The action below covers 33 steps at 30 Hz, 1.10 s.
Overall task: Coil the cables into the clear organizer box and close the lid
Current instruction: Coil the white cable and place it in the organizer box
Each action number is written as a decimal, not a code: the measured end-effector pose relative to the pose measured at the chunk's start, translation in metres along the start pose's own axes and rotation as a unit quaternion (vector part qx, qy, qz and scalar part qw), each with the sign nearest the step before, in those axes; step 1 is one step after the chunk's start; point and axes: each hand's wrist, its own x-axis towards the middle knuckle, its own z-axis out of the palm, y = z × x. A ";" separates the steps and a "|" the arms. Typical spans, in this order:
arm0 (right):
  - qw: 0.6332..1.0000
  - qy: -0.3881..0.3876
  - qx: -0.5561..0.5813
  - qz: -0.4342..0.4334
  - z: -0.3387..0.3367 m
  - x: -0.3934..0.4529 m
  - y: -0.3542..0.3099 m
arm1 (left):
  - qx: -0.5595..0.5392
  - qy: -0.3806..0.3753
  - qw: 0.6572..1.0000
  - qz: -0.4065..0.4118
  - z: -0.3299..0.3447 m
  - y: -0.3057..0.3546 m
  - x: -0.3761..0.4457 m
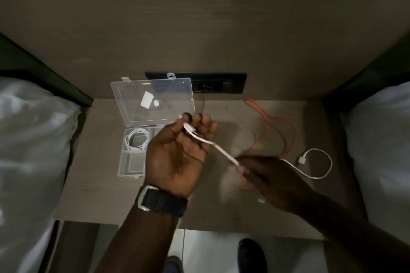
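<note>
Head view: wooden nightstand (pixel 233 213), apparently between beds.

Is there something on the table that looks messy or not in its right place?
Yes. A red cable lies loose and tangled on the table, right of the open box. A white cable is also half uncoiled, stretched between the left hand and the right hand.

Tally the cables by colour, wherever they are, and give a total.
White cables: 2, namely one coiled in the organizer box (coiled white cable) and one held between the left hand and right hand (held white cable).
Red cables: 1, loose on the table (red cable).
Total: 3
</note>
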 end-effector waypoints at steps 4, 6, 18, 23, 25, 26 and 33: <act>0.991 -0.103 -0.042 -0.072 -0.003 -0.020 -0.015 | 0.289 0.015 0.945 0.153 -0.006 0.012 0.012; 0.993 -0.034 -0.050 -0.098 -0.022 -0.008 -0.019 | 0.487 -0.013 0.865 0.123 -0.010 -0.003 0.009; 0.999 -0.019 -0.044 -0.018 0.003 0.022 -0.009 | -0.012 -0.004 1.000 0.007 -0.003 -0.003 -0.007; 0.990 -0.106 -0.051 -0.081 -0.007 -0.004 -0.044 | 0.390 0.052 0.903 0.172 -0.026 0.004 0.006; 0.995 -0.012 -0.037 -0.096 -0.027 0.007 -0.043 | 0.538 -0.012 0.837 0.100 -0.030 -0.016 -0.005; 0.994 0.047 -0.027 -0.094 -0.038 0.016 -0.038 | 0.549 -0.034 0.834 0.045 -0.031 -0.026 -0.013; 0.996 0.062 0.053 0.022 -0.013 0.043 -0.017 | 0.006 -0.048 0.996 -0.072 -0.011 -0.016 -0.027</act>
